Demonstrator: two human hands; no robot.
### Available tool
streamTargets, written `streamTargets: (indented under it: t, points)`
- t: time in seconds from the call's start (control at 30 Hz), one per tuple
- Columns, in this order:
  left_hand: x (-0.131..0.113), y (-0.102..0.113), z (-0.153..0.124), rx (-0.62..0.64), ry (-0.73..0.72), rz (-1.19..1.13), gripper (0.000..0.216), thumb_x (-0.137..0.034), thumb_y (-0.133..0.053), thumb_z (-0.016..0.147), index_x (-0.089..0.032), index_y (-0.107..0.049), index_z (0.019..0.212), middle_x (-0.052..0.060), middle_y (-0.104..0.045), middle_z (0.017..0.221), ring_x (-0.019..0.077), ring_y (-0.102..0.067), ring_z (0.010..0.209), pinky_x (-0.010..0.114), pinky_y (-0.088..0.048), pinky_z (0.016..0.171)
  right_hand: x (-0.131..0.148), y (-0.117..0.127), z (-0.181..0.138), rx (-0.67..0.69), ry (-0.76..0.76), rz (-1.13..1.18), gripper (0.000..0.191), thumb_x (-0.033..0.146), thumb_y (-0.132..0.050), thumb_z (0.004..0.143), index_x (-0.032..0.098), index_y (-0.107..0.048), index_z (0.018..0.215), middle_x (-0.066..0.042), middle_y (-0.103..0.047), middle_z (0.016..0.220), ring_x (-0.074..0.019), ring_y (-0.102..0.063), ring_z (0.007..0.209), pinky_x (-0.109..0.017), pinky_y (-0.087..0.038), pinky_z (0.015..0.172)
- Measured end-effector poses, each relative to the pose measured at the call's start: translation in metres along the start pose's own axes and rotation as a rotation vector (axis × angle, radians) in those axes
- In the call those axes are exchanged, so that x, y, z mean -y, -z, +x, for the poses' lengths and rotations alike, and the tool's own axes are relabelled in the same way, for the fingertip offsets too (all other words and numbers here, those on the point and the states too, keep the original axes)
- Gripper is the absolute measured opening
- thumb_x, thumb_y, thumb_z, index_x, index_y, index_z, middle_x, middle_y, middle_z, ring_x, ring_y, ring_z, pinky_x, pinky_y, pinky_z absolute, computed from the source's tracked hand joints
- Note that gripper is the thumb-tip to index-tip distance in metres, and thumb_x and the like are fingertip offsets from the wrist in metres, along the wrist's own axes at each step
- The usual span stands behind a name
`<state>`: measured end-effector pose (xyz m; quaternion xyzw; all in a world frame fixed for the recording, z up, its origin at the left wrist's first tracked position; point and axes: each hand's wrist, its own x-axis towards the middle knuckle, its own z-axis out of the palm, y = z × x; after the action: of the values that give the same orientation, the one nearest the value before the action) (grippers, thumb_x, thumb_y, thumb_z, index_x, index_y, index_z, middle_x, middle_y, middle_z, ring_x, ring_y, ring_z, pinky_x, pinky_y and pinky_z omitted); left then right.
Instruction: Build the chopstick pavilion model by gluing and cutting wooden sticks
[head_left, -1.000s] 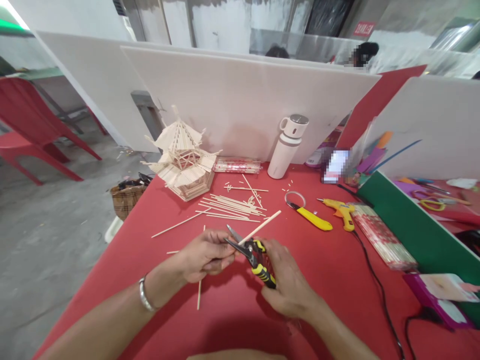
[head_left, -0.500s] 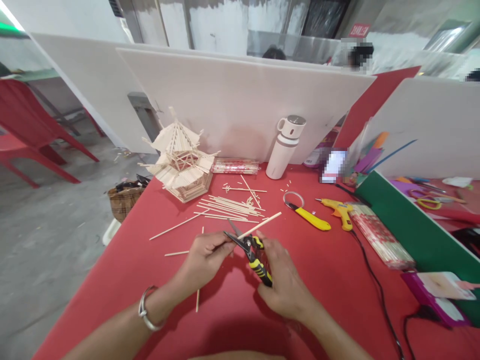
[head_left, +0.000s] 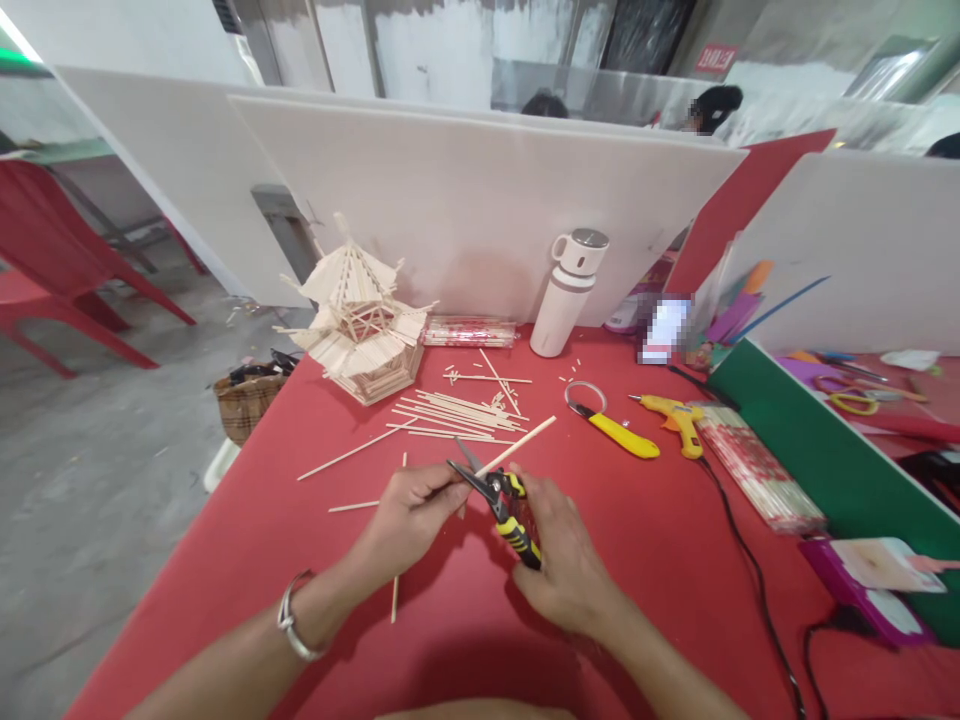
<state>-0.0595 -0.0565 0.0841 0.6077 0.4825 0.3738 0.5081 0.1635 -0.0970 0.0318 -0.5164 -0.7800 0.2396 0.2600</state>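
Pinched in the fingers of my left hand is a thin wooden stick, slanting up to the right. My right hand grips black-and-yellow cutting shears by the handles. The shears' blades are apart, with the stick lying between them close to my left fingertips. Just beyond, a loose pile of wooden sticks lies on the red table, with short cut bits beside it. Several single sticks lie to the left and under my left wrist. A pagoda-like stick model stands at the back left.
A white bottle stands by the white partition. To the right lie a yellow-handled tool with a wire loop, a yellow glue gun with its cord, packed sticks and a green board. People's heads show behind the partition.
The stick's far end has tilted slightly upward and to the left between the blades. Both hands keep nearly the same place, and the whole view has shifted a little.
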Motion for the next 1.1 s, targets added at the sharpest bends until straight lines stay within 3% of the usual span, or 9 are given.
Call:
streamTargets:
  t: [0.23, 0.47, 0.57, 0.73, 1.1]
  points:
    - [0.008, 0.010, 0.006, 0.285, 0.241, -0.394, 0.040, -0.052, -0.078, 0.077, -0.014, -0.067, 0.080, -0.004, -0.055, 0.052, 0.0032, -0.025, 0.037, 0.021, -0.015, 0.039, -0.001, 0.006, 0.003, 0.075, 0.047, 0.013, 0.090, 0.014, -0.053, 0.065, 0.022, -0.025, 0.151, -0.014, -0.052, 0.130, -0.0329, -0.051, 0.121, -0.053, -0.043, 0.102]
    - [0.011, 0.004, 0.006, 0.190, 0.210, -0.375, 0.045, -0.056, -0.079, 0.076, -0.013, -0.067, 0.081, -0.004, -0.054, 0.053, 0.0025, -0.026, 0.039, 0.020, -0.015, 0.039, -0.004, 0.002, 0.000, 0.056, -0.003, -0.017, 0.083, 0.015, -0.053, 0.066, 0.022, -0.032, 0.146, -0.011, -0.057, 0.117, -0.0306, -0.056, 0.105, -0.052, -0.046, 0.093]
    - [0.012, 0.004, 0.006, 0.219, 0.218, -0.393, 0.045, -0.055, -0.078, 0.077, -0.012, -0.068, 0.087, -0.004, -0.054, 0.053, 0.0029, -0.026, 0.040, 0.020, -0.015, 0.039, -0.004, 0.005, -0.001, 0.069, 0.007, -0.001, 0.085, 0.014, -0.053, 0.066, 0.023, -0.029, 0.147, -0.012, -0.055, 0.122, -0.0316, -0.054, 0.111, -0.054, -0.044, 0.097]
    - [0.008, 0.006, 0.007, 0.273, 0.253, -0.487, 0.043, -0.053, -0.081, 0.075, -0.013, -0.066, 0.078, -0.004, -0.055, 0.050, 0.0018, -0.025, 0.037, 0.019, -0.014, 0.036, -0.004, 0.008, 0.001, 0.108, 0.049, 0.022, 0.097, 0.013, -0.054, 0.065, 0.026, -0.019, 0.154, -0.014, -0.049, 0.134, -0.0336, -0.048, 0.124, -0.057, -0.040, 0.106]
    - [0.009, 0.009, 0.008, 0.401, 0.426, -0.746, 0.030, -0.036, -0.085, 0.075, -0.011, -0.070, 0.083, -0.002, -0.060, 0.052, -0.0015, -0.020, 0.031, 0.014, -0.012, 0.032, -0.009, 0.012, 0.001, 0.201, 0.055, -0.019, 0.108, 0.015, -0.055, 0.066, 0.024, -0.008, 0.162, -0.016, -0.045, 0.146, -0.0347, -0.043, 0.136, -0.058, -0.038, 0.113]
